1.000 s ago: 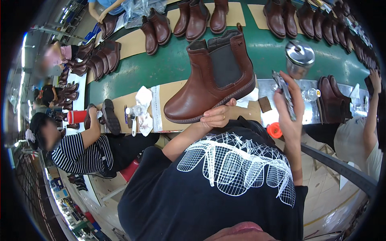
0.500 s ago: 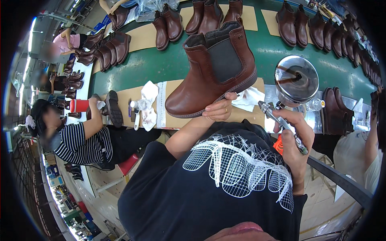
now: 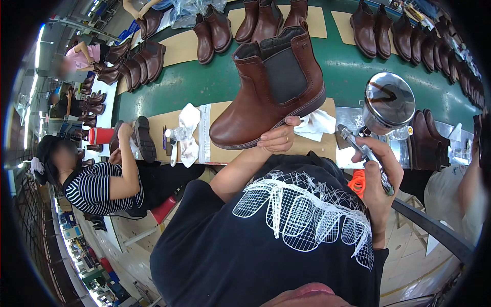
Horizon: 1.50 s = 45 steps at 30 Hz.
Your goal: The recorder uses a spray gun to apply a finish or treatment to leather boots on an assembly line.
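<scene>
A brown ankle boot (image 3: 245,110) with a dark elastic side panel is held up above the bench, its toe pointing left. My left hand (image 3: 277,137) grips it from below by the sole; the part of the hand under the boot is hidden. In my right hand (image 3: 381,171) is a metal spray gun (image 3: 369,156), with a shiny round cup (image 3: 390,100) on top. Its nozzle end points up and left, toward the boot's heel but apart from it. Behind the boot, a crumpled white cloth (image 3: 315,124) lies on the cardboard.
Several brown boots (image 3: 363,30) stand in rows across the green table (image 3: 204,84). A clear bottle (image 3: 176,134), white tissues (image 3: 190,116) and a brush (image 3: 174,153) lie left of the boot. At left, a co-worker in stripes (image 3: 105,187) handles a shoe (image 3: 145,139). An orange coiled hose (image 3: 356,183) hangs by my right wrist.
My right hand has shifted right with the spray gun, farther from the boot. The boot and my left hand have barely moved. The striped co-worker's hands have both come to the shoe.
</scene>
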### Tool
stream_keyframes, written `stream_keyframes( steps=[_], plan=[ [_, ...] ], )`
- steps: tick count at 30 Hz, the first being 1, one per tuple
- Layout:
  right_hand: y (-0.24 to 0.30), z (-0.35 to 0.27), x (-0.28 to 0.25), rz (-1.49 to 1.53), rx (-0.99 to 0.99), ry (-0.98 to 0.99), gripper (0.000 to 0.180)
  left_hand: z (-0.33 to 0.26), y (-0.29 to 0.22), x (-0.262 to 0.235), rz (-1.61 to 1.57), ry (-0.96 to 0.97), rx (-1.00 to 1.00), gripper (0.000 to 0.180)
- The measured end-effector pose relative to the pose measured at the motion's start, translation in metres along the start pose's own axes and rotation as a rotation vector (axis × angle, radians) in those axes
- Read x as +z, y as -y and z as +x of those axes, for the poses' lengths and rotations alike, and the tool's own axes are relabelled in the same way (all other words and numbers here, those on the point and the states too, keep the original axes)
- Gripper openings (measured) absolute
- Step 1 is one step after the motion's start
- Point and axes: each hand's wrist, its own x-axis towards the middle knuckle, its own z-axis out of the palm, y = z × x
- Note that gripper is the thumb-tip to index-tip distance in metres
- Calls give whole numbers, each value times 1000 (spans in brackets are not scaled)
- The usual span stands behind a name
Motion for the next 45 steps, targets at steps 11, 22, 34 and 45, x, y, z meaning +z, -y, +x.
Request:
stream_keyframes(
  steps=[11,22,34,45],
  plan=[
    [-23,-5,-16,99,112,-143,26,2,3,46,1451,-1285,156,42],
    [-34,16,-55,43,52,-234,26,11,-25,32,1015,-882,379,70],
    [-72,59,-113,139,147,-65,54,22,-100,-113,511,-872,757,58],
    [-107,83,-138,165,329,-237,53,156,-126,-115,168,-1162,549,96]
  ],
)
